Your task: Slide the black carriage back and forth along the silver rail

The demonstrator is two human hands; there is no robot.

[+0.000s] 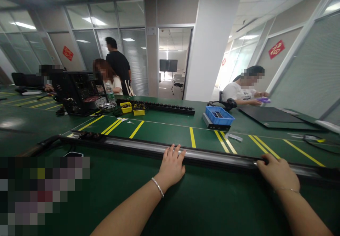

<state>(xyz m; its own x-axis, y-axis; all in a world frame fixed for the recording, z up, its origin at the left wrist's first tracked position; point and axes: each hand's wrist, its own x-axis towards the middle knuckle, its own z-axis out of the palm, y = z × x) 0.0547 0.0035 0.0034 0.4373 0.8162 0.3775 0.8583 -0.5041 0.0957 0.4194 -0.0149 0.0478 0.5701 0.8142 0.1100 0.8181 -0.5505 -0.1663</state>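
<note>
Here both hands point(172, 165) point(277, 172) on long rail point(212, 155), no legible writing

Glass-walled electronics workshop, green workbenches point(164, 129)

Both bare arms reach forward, each wrist wearing a thin bracelet; the left hand point(172, 165) lies palm down with fingers spread, while the right hand point(277, 174) curls, knuckles up.

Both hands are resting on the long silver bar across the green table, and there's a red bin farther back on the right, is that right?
Not quite: the bin is blue, not red, as the head view shows. The left hand and right hand do rest on the long silver bar across the green table.
</note>
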